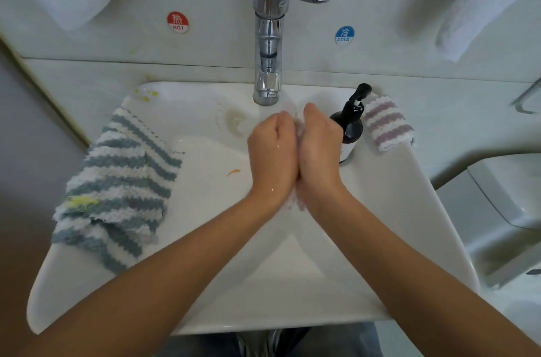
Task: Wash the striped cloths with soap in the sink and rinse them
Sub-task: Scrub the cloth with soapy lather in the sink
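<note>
Two hands, left hand and right hand, squeeze a pale cloth under the tap, likely rinsing; next probably the blue-striped cloth

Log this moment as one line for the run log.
hands: squeezing cloth under faucet | blue cloth: sink's left rim

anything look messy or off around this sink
Yes. The blue striped cloth draped over the sink's left rim carries a yellow stain. Yellow spots sit on the sink at its back left corner, an orange fleck lies in the basin, and brownish residue rings the area below the faucet.
</note>
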A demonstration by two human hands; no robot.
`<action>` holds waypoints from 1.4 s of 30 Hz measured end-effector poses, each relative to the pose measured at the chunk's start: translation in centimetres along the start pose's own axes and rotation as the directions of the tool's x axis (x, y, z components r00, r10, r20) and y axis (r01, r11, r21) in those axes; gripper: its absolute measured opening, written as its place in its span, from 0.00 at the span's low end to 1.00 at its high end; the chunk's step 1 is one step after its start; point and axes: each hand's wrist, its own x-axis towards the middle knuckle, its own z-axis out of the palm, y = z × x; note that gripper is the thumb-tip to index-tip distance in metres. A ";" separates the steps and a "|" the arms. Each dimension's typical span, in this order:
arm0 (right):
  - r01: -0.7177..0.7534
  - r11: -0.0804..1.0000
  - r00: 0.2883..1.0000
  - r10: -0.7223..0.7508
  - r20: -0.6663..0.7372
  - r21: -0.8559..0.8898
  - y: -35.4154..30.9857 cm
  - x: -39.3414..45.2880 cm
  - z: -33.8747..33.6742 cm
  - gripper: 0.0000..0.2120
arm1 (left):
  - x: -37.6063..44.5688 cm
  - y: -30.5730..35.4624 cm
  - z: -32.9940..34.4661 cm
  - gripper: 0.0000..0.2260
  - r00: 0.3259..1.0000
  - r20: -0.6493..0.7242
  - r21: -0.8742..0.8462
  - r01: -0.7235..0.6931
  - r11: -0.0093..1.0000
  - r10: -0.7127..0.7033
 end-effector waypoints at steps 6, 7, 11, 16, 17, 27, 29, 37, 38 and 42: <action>-0.017 0.999 0.999 0.019 0.039 -0.030 0.2 1.0 0.5 0.22 | -1.4 -0.1 -0.1 0.20 0.999 -0.017 0.031 -0.029 0.999 0.030; -0.034 0.999 0.999 0.035 0.028 -0.023 0.1 1.6 0.5 0.22 | -1.8 0.1 0.0 0.20 0.999 -0.012 0.031 -0.049 0.998 0.050; -0.039 0.997 0.998 0.042 0.041 -0.065 1.8 -0.3 0.3 0.22 | 1.8 -0.3 -0.3 0.20 0.999 -0.041 -0.011 0.032 0.999 -0.033; 0.028 0.988 0.998 -0.018 0.063 -0.155 0.8 1.2 0.6 0.21 | 0.0 -0.5 0.0 0.20 0.997 -0.078 0.005 0.018 1.000 -0.018; 0.023 0.989 0.999 -0.016 0.048 -0.146 0.2 1.9 0.6 0.20 | -1.0 -0.3 0.4 0.19 0.998 -0.066 0.011 0.005 1.000 -0.005; 0.105 0.963 0.977 -0.053 0.206 -0.250 1.1 2.0 -0.8 0.18 | -1.6 0.0 0.6 0.20 0.994 -0.011 0.036 -0.110 0.993 0.110; 0.152 0.961 0.967 -0.096 0.237 -0.231 0.9 1.8 -1.3 0.16 | -2.1 0.2 0.7 0.20 0.990 0.008 0.056 -0.140 0.989 0.139; -0.019 0.992 0.995 0.031 0.094 -0.124 0.3 1.7 0.1 0.18 | -1.5 -0.6 0.3 0.19 0.991 -0.021 0.076 -0.133 0.988 0.135; -0.050 0.993 0.994 0.060 0.089 -0.110 0.0 2.0 -0.1 0.18 | -2.2 -0.5 0.4 0.18 0.987 0.008 0.082 -0.163 0.983 0.163; -0.012 0.997 0.993 0.021 0.120 -0.078 0.5 0.2 -0.1 0.18 | 0.9 -0.3 0.1 0.20 0.998 -0.031 0.043 -0.055 0.998 0.056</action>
